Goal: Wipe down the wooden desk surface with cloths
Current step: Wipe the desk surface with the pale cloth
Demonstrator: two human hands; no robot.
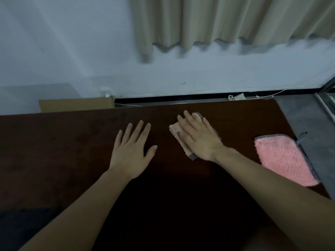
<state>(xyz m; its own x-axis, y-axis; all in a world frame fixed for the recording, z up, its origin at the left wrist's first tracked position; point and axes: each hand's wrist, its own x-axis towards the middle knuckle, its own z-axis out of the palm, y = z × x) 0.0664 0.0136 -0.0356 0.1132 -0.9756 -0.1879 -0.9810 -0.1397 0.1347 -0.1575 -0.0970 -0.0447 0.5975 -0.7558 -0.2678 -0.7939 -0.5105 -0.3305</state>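
now, left hand: our left hand (130, 153) lies flat on the dark wooden counter (72, 142), fingers straight and spread wide, holding nothing
right hand: our right hand (197, 136) presses flat on a folded pale cloth (176, 134), fingers straight
pale cloth: on the counter near its far edge, just right of the left hand
pink cloth: a second, pink cloth (284, 160) lies apart at the counter's right edge
behind: a beige curtain (226, 20) on the wall, a cardboard box (76, 105) past the far edge
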